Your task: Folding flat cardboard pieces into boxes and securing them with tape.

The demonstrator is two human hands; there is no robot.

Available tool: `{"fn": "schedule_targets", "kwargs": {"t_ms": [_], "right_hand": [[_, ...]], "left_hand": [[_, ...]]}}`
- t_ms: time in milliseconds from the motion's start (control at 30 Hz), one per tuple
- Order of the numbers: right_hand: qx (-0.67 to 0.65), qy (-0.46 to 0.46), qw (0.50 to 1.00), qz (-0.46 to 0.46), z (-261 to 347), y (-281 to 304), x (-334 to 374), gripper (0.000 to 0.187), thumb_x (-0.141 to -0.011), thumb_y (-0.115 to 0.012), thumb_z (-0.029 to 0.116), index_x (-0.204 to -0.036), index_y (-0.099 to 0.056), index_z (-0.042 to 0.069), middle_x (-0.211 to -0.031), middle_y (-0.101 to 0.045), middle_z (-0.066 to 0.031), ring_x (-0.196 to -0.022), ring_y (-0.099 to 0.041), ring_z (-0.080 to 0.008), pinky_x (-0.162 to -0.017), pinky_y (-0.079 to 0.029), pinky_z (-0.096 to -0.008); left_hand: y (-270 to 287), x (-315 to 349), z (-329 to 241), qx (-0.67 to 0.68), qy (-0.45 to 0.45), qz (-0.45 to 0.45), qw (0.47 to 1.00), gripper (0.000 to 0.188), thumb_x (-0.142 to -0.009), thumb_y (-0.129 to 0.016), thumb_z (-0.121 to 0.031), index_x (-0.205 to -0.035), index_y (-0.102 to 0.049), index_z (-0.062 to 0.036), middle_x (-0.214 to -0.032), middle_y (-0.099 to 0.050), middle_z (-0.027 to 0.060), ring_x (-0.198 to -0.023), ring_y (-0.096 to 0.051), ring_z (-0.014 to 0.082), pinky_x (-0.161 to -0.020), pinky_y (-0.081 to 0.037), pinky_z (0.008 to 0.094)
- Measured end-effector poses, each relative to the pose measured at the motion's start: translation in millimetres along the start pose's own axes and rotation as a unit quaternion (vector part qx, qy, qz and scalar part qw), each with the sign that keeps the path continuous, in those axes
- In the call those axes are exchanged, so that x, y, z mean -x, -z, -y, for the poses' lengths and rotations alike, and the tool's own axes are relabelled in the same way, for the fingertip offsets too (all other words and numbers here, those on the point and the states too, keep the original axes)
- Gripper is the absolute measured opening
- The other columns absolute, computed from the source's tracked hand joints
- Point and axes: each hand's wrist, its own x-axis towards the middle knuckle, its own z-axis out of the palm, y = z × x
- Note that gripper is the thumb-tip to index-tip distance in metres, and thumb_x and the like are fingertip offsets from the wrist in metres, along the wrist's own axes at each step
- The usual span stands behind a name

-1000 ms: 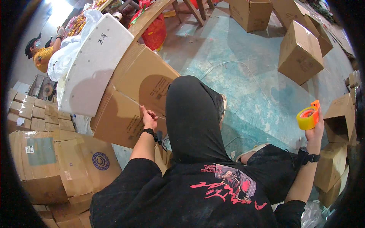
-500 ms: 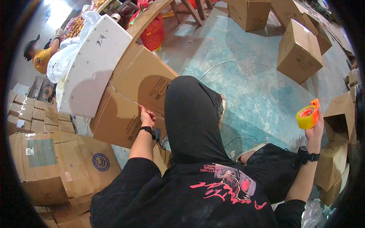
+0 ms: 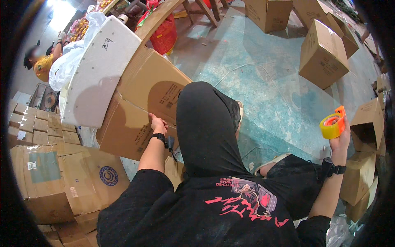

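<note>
In my right hand (image 3: 340,140), raised at the right, is an orange tape dispenser (image 3: 341,117) carrying a roll of yellowish clear tape (image 3: 330,128). The fingers are wrapped round its far side and partly hidden. My left hand (image 3: 158,124) lies at the seam of a brown cardboard box (image 3: 123,125), left of my raised knee. Its fingers are curled in and seem to pinch the flap edges there. The box leans beside my leg, and its lower right part is hidden behind the hand and knee.
A white foam box (image 3: 101,70) stands against the carton's left side. Large cartons (image 3: 78,177) are stacked at the lower left. Several brown boxes (image 3: 323,55) stand at the far right, more (image 3: 362,173) near my right arm. A wooden bench (image 3: 162,18) and red bag (image 3: 163,39) are ahead.
The view has shifted very slightly. Both hands keep their places, the left at the box seam and the right round the tape dispenser. The person at the far left has moved a little.
</note>
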Motion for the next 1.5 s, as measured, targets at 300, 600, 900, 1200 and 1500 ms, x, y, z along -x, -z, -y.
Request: {"fn": "schedule_targets", "kwargs": {"t_ms": [300,600,900,1200,1500], "right_hand": [[-0.006,-0.009,0.999,0.048,-4.8,0.2,-10.9,0.034,-0.096,-0.057,0.026,-0.122,-0.055,0.004,-0.109,-0.061,-0.0081,-0.097,-0.061,-0.0204,-0.088,-0.051,-0.0359],[0.118,0.086,0.981,0.128,-2.0,-47.1,30.0,0.030,-0.095,-0.056,0.034,-0.109,-0.053,0.008,-0.086,-0.058,-0.0050,-0.080,-0.059,-0.0164,-0.071,-0.054,-0.0333],[-0.035,0.036,0.999,-0.002,-20.2,-9.7,8.3,0.023,-0.095,-0.053,0.028,-0.106,-0.054,0.008,-0.076,-0.057,-0.0083,-0.067,-0.059,-0.0218,-0.062,-0.052,-0.0392],[-0.025,0.042,0.998,-0.046,-11.7,-29.7,19.7,0.022,-0.094,-0.055,0.029,-0.106,-0.055,0.010,-0.080,-0.057,-0.0071,-0.067,-0.059,-0.0208,-0.064,-0.051,-0.0391],[-0.005,0.058,0.998,0.010,-21.7,-2.5,1.7,0.022,-0.094,-0.055,0.029,-0.106,-0.055,0.010,-0.079,-0.058,-0.0069,-0.067,-0.059,-0.0211,-0.062,-0.051,-0.0387]], "left_hand": [[6.1,2.2,-8.6,-0.022,0.050,0.011,0.998,0.068,-0.085,-0.027,-0.081,-0.071,-0.034,-0.0147,-0.056,-0.030,-0.0011,-0.049,-0.030,0.0164,-0.045,-0.022,0.0296],[33.4,-73.4,9.4,0.059,-0.035,0.271,0.960,0.040,-0.101,-0.030,-0.041,-0.066,-0.037,-0.0228,-0.049,-0.030,-0.0036,-0.038,-0.028,0.0145,-0.034,-0.021,0.0299],[21.0,-16.8,-1.6,0.114,0.083,0.137,0.980,0.062,-0.085,-0.046,-0.074,-0.059,-0.042,-0.0179,-0.049,-0.031,-0.0051,-0.043,-0.025,0.0128,-0.042,-0.021,0.0255],[36.8,-51.1,-13.3,0.147,0.126,0.153,0.969,0.012,-0.089,-0.060,-0.028,-0.083,-0.063,-0.0188,-0.073,-0.060,-0.0079,-0.063,-0.052,0.0123,-0.052,-0.038,0.0252],[41.7,-84.1,1.8,0.063,0.117,0.202,0.970,0.016,-0.092,-0.056,-0.021,-0.085,-0.063,-0.0085,-0.075,-0.065,0.0034,-0.064,-0.061,0.0138,-0.045,-0.044,0.0218]]}}
